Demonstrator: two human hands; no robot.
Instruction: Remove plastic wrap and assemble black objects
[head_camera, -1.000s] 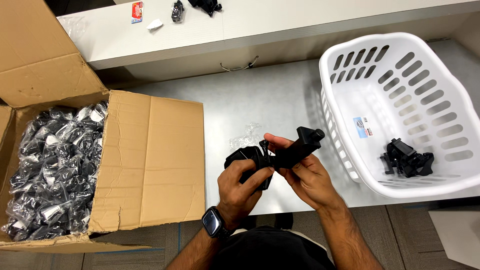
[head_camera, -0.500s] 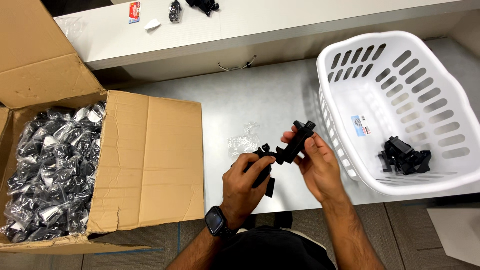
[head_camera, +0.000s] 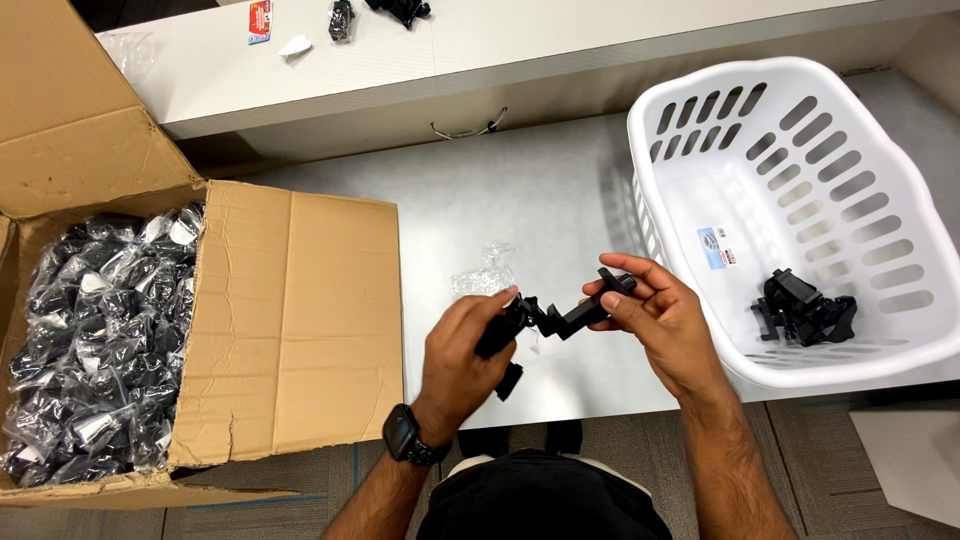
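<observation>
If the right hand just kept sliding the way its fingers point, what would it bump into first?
The right hand points leftward along the black jointed part it pinches, toward the left hand gripping the other end. It would probably meet that hand first; the crumpled clear plastic wrapper lies slightly farther up the table, though depth is uncertain.

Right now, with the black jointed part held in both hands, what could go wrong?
The black jointed part is pinched only at its ends by the left hand and right hand, so it might fold or slip onto the table. The crumpled clear bag lies loose just behind it and could be swept off.
</observation>
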